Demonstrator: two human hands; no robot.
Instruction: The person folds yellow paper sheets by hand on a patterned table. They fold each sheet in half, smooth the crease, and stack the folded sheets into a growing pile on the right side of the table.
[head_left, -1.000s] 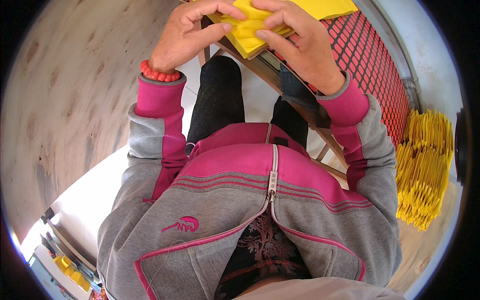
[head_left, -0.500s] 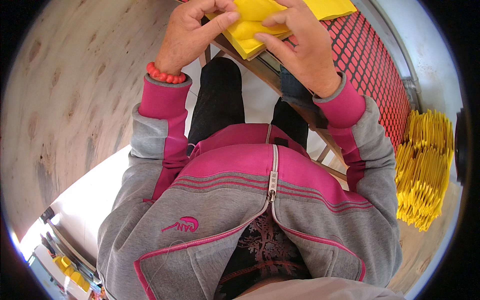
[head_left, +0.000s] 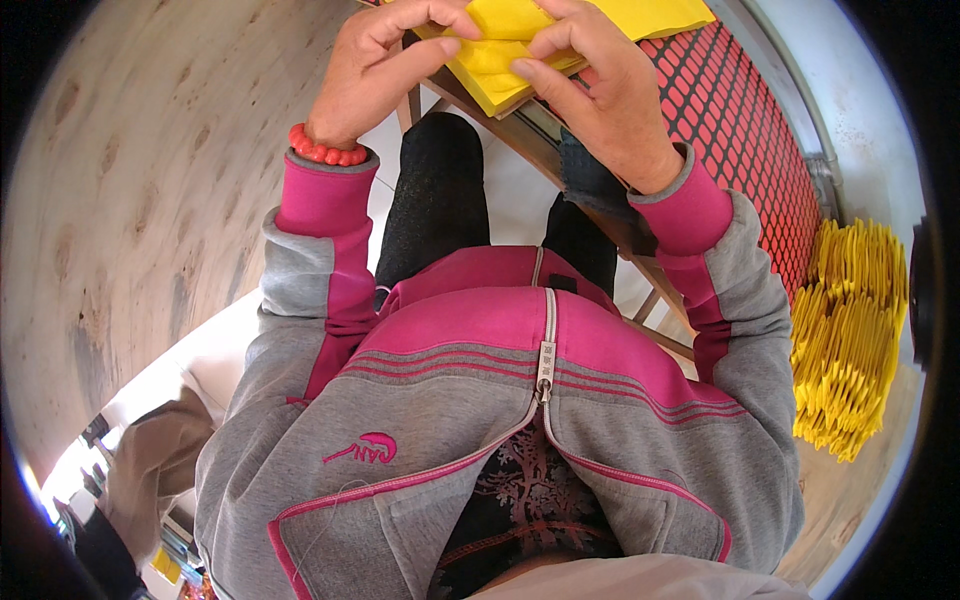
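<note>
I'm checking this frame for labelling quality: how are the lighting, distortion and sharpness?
Head view: bright daylight; strong fisheye bending with a black rim; left hand and right hand on the yellow paper sit cropped at the top edge, reasonably sharp; yellow stack at right looks slightly softer.

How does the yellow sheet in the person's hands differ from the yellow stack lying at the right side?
The yellow sheet is held by both the left hand and the right hand, while the yellow stack lies untouched, away from them. The yellow sheet rests at the top on a wooden edge; the yellow stack sits lower, beside the red mesh. The sheet looks like a few bent layers; the stack holds many pieces. Both are the same bright yellow.
</note>
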